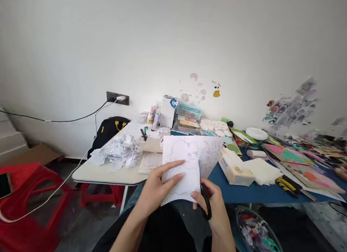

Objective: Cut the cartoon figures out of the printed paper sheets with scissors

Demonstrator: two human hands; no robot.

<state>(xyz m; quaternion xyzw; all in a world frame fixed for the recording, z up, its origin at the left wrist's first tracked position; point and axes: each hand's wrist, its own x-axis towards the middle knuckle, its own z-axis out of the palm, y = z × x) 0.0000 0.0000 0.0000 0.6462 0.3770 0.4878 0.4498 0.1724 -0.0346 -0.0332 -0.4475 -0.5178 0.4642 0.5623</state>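
A white sheet of paper (pixel 176 178) with pencil line drawings is held up over my lap. My left hand (pixel 158 187) grips its left side, with thumb and forefinger across the front and the other fingers hidden behind. My right hand (pixel 213 198) is closed round the black handles of a pair of scissors (pixel 206 205). The blades stand upright in a cut that runs up the sheet, and right of it the paper curls away. My right thumb touches the sheet's lower edge.
Paper scraps (pixel 119 151) are heaped on the white table (pixel 108 177) at left. A tissue pack (pixel 235 167), a box cutter (pixel 296 187) and painted cards lie on the blue table (pixel 219 189) at right. Below stands a bin (pixel 240 217) of scraps; red stools (pixel 29 194) are far left.
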